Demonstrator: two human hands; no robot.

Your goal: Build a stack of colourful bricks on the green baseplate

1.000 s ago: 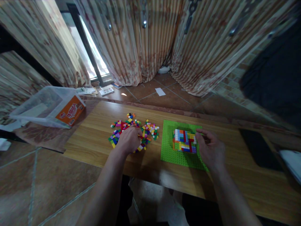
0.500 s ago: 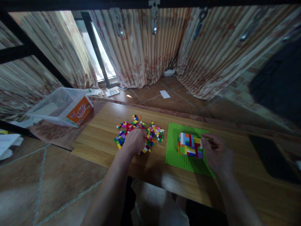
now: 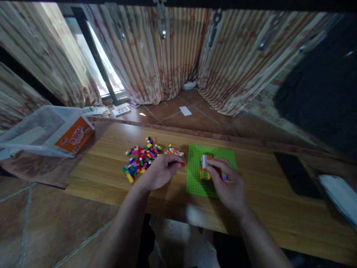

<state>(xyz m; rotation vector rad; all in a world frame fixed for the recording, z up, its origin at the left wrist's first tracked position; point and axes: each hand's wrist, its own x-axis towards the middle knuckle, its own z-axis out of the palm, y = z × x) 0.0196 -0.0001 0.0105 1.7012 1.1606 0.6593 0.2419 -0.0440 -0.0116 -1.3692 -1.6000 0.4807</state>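
Note:
My left hand is just right of a pile of loose toy bricks. Its thumb and forefinger pinch a small red brick near the left edge of a green baseplate. On that plate sits a low block of many-coloured bricks, with a white part at its upper left. My right hand reaches over the block and covers most of its right side. Thumb and forefinger are closed together at the white part; whatever they grip is too hidden to name.
A clear plastic bin with an orange label stands on the floor at left. A black flat object lies on the wooden table at right, with a pale, phone-like item beyond it. Curtains hang behind.
My left hand has left the pile and moved right, now showing a red brick. My right hand has moved from the block's right side to above it. The view has shifted right.

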